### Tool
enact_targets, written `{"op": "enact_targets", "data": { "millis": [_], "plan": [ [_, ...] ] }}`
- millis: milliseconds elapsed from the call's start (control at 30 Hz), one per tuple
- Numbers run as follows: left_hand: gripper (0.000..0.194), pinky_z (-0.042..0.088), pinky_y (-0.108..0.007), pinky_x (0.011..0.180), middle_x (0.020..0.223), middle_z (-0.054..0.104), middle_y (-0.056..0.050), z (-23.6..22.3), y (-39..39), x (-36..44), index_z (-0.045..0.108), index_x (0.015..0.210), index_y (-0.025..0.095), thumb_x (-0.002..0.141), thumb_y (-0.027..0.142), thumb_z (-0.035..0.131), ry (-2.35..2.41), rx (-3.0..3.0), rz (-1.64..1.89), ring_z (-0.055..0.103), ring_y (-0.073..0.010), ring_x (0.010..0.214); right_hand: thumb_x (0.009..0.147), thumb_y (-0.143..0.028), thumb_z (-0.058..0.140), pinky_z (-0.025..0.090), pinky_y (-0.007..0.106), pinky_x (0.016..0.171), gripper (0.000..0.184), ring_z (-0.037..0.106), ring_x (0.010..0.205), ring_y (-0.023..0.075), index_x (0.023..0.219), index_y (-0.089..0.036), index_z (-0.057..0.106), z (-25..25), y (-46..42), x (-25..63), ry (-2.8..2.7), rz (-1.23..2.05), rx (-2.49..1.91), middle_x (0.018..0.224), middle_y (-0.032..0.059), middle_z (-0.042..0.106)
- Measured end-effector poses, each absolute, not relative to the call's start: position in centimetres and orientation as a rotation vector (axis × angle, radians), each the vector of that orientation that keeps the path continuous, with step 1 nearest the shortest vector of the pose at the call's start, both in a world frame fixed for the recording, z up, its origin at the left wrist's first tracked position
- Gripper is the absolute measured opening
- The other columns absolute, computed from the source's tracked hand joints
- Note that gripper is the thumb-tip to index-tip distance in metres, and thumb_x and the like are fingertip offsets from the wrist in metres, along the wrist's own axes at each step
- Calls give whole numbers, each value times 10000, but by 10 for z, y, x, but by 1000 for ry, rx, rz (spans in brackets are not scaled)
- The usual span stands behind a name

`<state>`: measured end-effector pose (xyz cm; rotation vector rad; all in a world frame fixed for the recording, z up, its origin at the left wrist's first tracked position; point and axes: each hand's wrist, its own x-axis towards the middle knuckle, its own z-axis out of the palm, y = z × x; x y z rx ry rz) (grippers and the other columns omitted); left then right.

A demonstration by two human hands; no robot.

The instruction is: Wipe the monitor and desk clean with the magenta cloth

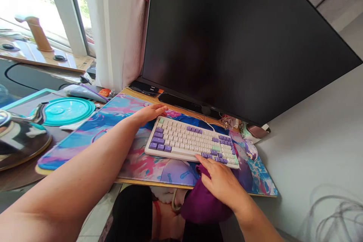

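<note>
A white and purple keyboard (181,138) with a few mint-green keys lies on the colourful desk mat (119,121). My left hand (151,112) is at its far left corner, fingers stretched out over the mat; whether the fingertips touch the keyboard I cannot tell. A dark purple cloth (202,200) hangs below the desk's front edge from my right hand (219,177), pinched between thumb and fingers. The index finger of that hand reaches onto the keyboard's near edge, by the bottom row of keys.
A large dark monitor (227,45) stands behind the keyboard. Off to the left are a shiny kettle (22,140) and a turquoise lid (66,110). Cables (225,121) bunch under the monitor. A mouse (251,149) sits at the mat's right, near the wall.
</note>
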<state>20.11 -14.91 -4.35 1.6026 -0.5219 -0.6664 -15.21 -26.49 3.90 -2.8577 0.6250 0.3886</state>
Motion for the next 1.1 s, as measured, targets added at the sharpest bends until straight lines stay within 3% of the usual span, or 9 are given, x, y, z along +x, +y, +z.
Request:
{"op": "enact_targets", "data": {
  "millis": [300, 467, 667, 833, 933, 1100],
  "plan": [
    [522, 582, -368, 846, 996, 859, -90, -48, -151, 204, 792, 990, 248, 712, 688, 829, -527, 1558, -689, 799, -320, 1007, 982, -157, 523, 575, 457, 1120, 685, 754, 1219, 308, 1658, -263, 545, 39, -267, -146, 608, 420, -2853, 1298, 115, 784],
    [463, 578, -346, 841, 992, 860, -76, -46, -151, 202, 793, 1023, 253, 772, 642, 796, -503, 1585, -695, 800, -300, 1016, 989, -178, 541, 576, 444, 1120, 635, 751, 1227, 310, 1618, -245, 598, 41, -267, -143, 589, 419, -2864, 1305, 122, 774],
    [403, 586, -356, 876, 988, 853, -83, -44, -151, 200, 786, 998, 241, 813, 599, 776, -508, 1568, -682, 794, -292, 1005, 990, -158, 570, 585, 403, 1111, 484, 736, 1230, 255, 1446, -269, 690, 39, -254, -133, 478, 89, -2812, 1322, 75, 752],
    [427, 579, -353, 858, 997, 851, -84, -40, -149, 197, 776, 964, 234, 805, 630, 782, -528, 1585, -674, 784, -291, 1005, 1036, -186, 607, 567, 385, 1106, 370, 694, 1267, 234, 1383, -301, 659, 39, -231, -98, 395, -86, -2850, 1321, 44, 731],
    [395, 578, -346, 845, 980, 848, -80, -38, -148, 195, 770, 948, 233, 824, 608, 761, -528, 1583, -668, 784, -287, 993, 1076, -194, 558, 561, 370, 1053, 262, 679, 1247, 244, 1294, -260, 688, 39, -219, -73, 336, 16, -2972, 1275, 62, 723],
    [372, 581, -340, 840, 955, 845, -71, -36, -147, 194, 779, 956, 252, 820, 598, 763, -502, 1594, -669, 788, -291, 1002, 1075, -107, 447, 539, 321, 920, 325, 678, 1199, 235, 1219, -228, 712, 45, -219, -65, 323, 250, -3109, 1291, 83, 691]
  ]
}}
